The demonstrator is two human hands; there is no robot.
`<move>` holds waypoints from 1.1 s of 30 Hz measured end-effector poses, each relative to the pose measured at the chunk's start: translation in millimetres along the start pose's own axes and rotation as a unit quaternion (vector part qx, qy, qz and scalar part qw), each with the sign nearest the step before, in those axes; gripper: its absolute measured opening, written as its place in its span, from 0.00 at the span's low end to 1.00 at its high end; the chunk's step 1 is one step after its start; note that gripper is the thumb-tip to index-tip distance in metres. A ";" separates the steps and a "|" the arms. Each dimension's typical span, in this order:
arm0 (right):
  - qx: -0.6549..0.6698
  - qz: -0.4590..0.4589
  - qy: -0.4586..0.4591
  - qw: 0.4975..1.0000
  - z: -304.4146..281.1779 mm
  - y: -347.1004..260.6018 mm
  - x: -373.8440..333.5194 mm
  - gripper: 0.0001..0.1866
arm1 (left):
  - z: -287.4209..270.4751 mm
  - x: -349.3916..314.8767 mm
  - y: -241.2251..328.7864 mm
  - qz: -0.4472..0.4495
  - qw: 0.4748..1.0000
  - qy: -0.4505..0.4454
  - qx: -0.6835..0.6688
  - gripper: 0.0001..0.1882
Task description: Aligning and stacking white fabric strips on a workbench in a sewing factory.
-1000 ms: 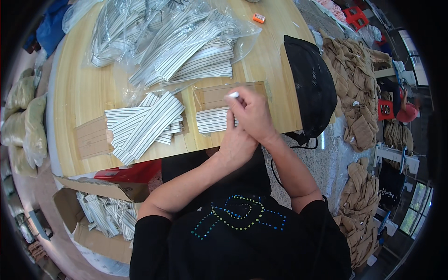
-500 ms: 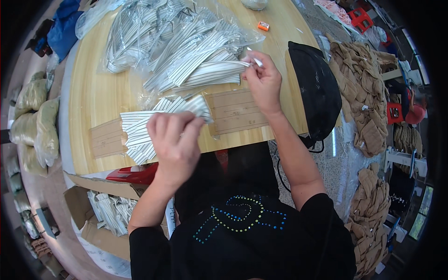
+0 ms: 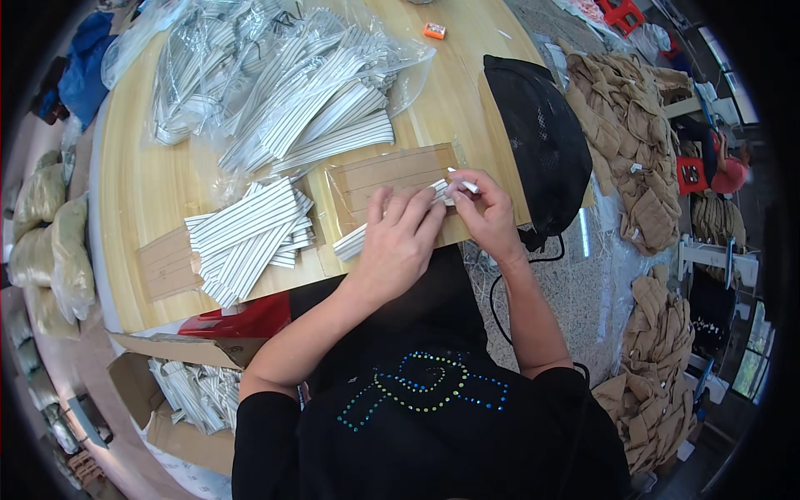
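A wooden table (image 3: 462, 100) is holding a clear plastic bag (image 3: 271, 83) toward its far left. Nearer, striped strips (image 3: 246, 229) are lying over one cardboard piece (image 3: 167, 262); another cardboard piece (image 3: 387, 172) is lying to their right. An orange object (image 3: 434, 30) is sitting farther back, while a black bag (image 3: 537, 137) is lining the right edge.

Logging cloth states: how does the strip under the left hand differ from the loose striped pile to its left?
The strip is partly covered by the left hand; no hand touches the pile. The strip runs in one line, while the pile's pieces cross at angles. Both are pale with dark stripes.
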State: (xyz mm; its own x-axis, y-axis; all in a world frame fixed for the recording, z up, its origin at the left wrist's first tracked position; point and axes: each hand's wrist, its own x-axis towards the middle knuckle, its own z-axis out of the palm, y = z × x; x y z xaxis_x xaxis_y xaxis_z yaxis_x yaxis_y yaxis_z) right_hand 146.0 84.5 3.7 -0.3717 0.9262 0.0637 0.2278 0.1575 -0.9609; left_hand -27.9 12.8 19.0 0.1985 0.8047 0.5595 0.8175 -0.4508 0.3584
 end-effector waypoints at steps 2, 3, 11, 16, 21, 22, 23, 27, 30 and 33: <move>-0.003 0.037 0.030 0.999 0.5 2.0 1.0 0.17 | 19.3 -1.4 5.9 -0.014 0.998 -0.063 0.005 0.18; -0.007 0.073 0.059 0.996 1.4 3.2 2.2 0.17 | 23.5 -4.4 3.8 -0.015 0.998 -0.065 0.006 0.18; -0.223 -0.081 0.080 0.968 5.4 7.1 6.4 0.18 | 19.1 15.3 3.8 0.011 0.998 -0.058 0.008 0.14; -0.248 -0.106 0.118 0.956 4.6 13.5 9.3 0.18 | 9.1 -3.8 22.9 -0.056 0.981 -0.182 0.048 0.20; -0.248 -0.103 0.104 0.958 1.1 11.2 8.8 0.19 | 27.3 -3.1 22.0 -0.047 0.985 -0.164 0.017 0.32; -0.249 -0.104 0.091 0.959 -1.5 11.7 7.5 0.19 | 30.5 -5.8 20.7 -0.046 0.985 -0.165 0.016 0.32; -0.249 -0.104 0.092 0.959 -2.3 11.2 7.7 0.19 | 32.6 -8.4 19.2 -0.036 0.984 -0.172 0.030 0.33; -0.234 -0.114 0.086 0.962 -2.2 10.5 7.1 0.19 | 34.5 -12.7 17.0 -0.036 0.981 -0.186 0.044 0.36; -0.224 -0.109 0.098 0.964 -0.6 13.6 6.7 0.19 | 35.4 -10.5 18.6 -0.039 0.981 -0.183 0.057 0.36; -0.219 -0.103 0.106 0.964 -0.1 13.7 5.8 0.20 | 35.8 -10.3 18.6 -0.040 0.981 -0.184 0.055 0.37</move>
State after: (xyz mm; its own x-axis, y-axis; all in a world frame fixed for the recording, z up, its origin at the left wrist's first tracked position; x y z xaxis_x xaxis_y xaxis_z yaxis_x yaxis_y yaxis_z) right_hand 147.0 92.1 -9.0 -0.2689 0.9012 0.3398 0.5441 0.4332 -0.7185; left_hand 4.6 9.9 -6.9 0.2960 0.9301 0.2174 0.8878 -0.3519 0.2967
